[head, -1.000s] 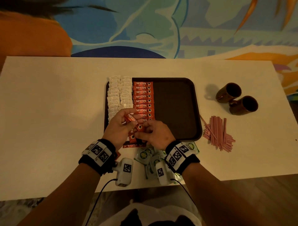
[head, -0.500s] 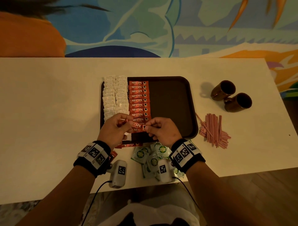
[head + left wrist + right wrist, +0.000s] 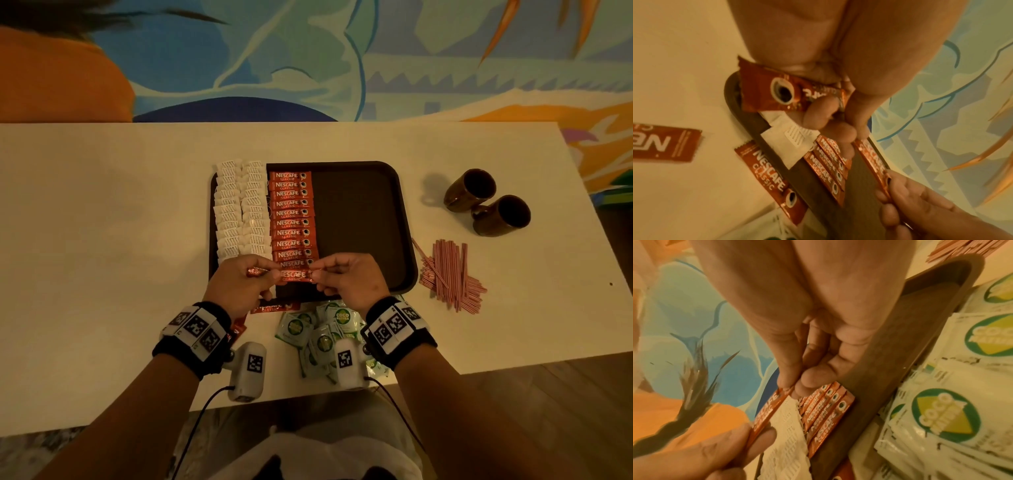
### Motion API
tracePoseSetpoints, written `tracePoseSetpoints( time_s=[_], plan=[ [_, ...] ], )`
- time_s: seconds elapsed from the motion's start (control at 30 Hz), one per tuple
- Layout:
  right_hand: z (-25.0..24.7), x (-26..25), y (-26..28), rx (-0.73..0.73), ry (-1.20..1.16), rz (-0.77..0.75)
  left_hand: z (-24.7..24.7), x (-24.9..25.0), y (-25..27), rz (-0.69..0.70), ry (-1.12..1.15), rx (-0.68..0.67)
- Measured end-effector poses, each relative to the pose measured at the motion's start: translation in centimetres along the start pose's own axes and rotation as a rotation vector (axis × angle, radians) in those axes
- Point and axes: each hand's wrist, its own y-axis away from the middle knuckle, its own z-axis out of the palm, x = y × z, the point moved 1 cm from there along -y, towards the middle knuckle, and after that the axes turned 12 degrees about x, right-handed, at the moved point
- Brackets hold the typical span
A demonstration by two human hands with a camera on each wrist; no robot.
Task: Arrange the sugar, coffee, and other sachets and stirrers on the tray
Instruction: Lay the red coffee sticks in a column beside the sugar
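A brown tray (image 3: 363,222) holds two columns of white sugar sachets (image 3: 239,209) and one column of red coffee sachets (image 3: 291,216). Just above the near end of that red column, both hands stretch one red coffee sachet (image 3: 296,275) level. My left hand (image 3: 274,274) pinches its left end and my right hand (image 3: 320,272) pinches its right end. The left wrist view shows this sachet (image 3: 873,160) and a second red sachet (image 3: 772,92) tucked under the left fingers. In the right wrist view, thumb and forefinger of the right hand (image 3: 791,386) clamp the sachet (image 3: 768,412).
Loose red coffee sachets (image 3: 274,306) lie on the table at the tray's near edge. A heap of green-and-white sachets (image 3: 322,332) sits under my right wrist. Red stirrers (image 3: 452,274) are piled right of the tray, with two brown mugs (image 3: 486,202) behind them.
The sachet was tilted between my hands at the tray's near edge. It is now pulled level and lined up under the red column, with the hands further apart.
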Motion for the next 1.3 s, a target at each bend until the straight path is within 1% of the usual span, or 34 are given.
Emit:
tracePoseSetpoints(
  time_s=[0.07, 0.2, 0.27, 0.43, 0.7, 0.87, 1.1, 1.17, 1.3],
  plan=[
    [-0.6, 0.5, -0.4, 0.040, 0.031, 0.016, -0.3, -0.5, -0.2, 0.014, -0.040, 0.025],
    [-0.8, 1.6, -1.1, 0.050, 0.242, 0.052, -0.9, -1.5, -0.7, -0.021, -0.077, 0.080],
    [-0.6, 1.9, -1.2, 0.068, 0.350, 0.057, -0.8, -1.6, -0.7, -0.029, -0.088, 0.077],
    [0.6, 2.0, -1.6, 0.163, 0.570, -0.003, -0.5, -1.9, -0.3, -0.037, -0.090, 0.063],
    [2.0, 1.1, -1.6, 0.184, 0.789, 0.011, -0.9, -1.7, -0.2, -0.026, -0.116, 0.067],
    [2.3, 0.8, -1.3, 0.197, 0.820, -0.003, -1.1, -1.7, 0.0, -0.018, -0.129, 0.074],
    [3.3, 0.8, -1.5, 0.185, 0.848, -0.012, -1.4, -1.4, 0.0, -0.030, -0.118, 0.034],
    [3.3, 0.6, -1.6, 0.187, 0.830, -0.008, -1.5, -1.3, 0.0, -0.066, -0.073, 0.036],
    [2.9, 0.4, -1.4, 0.193, 0.801, -0.023, -1.5, -1.2, -0.1, -0.124, 0.103, 0.036]
  ],
)
